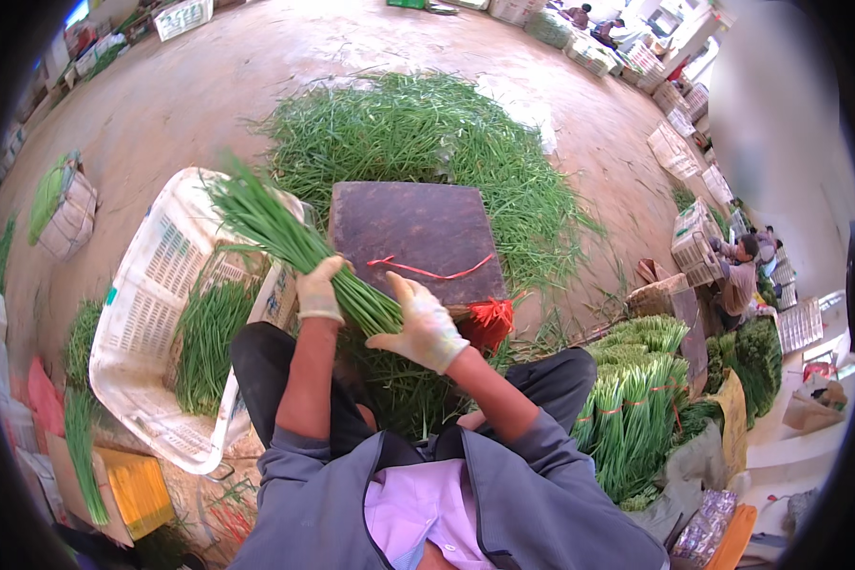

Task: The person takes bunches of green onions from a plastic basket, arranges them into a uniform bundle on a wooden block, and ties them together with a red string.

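My gloved left hand is closed around a bunch of long green stalks, tilted with its leafy tops to the upper left. My gloved right hand is at the lower end of the bunch, touching it with thumb and fingers spread. Just beyond both hands stands a dark wooden block with a red tie across it and a cluster of red ties at its corner. A white plastic basket holding more greens is beside my left arm.
Loose greens cover the floor beyond the block. Tied bundles stand at my right. A co-worker is beside crates on the right; other people are farther back. A wrapped bundle lies at the left.
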`<act>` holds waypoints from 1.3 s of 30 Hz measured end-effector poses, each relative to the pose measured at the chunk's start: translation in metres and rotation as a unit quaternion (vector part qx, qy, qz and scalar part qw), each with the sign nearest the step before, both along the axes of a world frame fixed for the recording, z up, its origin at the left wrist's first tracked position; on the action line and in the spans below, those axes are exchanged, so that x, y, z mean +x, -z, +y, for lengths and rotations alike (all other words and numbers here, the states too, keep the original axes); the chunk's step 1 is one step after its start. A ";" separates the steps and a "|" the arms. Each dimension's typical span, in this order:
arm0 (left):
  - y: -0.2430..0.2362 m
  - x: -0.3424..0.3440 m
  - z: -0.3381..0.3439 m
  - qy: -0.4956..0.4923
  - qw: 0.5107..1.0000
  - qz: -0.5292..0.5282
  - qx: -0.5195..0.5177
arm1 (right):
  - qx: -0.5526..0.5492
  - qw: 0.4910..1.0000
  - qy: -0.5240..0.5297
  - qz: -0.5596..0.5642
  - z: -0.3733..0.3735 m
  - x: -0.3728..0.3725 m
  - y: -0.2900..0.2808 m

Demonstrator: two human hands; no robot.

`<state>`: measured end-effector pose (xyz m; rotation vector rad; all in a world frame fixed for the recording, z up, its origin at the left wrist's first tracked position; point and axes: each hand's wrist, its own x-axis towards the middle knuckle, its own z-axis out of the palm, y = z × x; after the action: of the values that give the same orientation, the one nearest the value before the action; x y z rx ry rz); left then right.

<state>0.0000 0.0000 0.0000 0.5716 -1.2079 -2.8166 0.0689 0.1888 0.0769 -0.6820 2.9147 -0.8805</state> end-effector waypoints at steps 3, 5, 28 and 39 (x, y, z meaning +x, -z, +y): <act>-0.016 0.002 0.038 0.033 0.995 0.068 0.066 | -0.095 0.994 -0.014 -0.042 -0.013 -0.018 0.015; -0.024 -0.001 0.053 0.136 0.986 0.091 0.005 | -0.120 0.985 0.074 -0.097 -0.003 -0.017 0.027; 0.082 0.140 -0.411 0.106 0.692 -0.362 -0.615 | 0.156 0.933 0.314 0.080 0.045 -0.079 0.098; 0.160 0.132 -0.321 0.324 0.511 -0.501 -0.619 | 0.031 0.954 0.242 0.176 0.013 -0.055 0.095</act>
<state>0.1323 -0.3212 -0.1598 1.7286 -3.4428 -0.5583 0.0142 0.2017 -0.0182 -0.1169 3.4944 -0.7489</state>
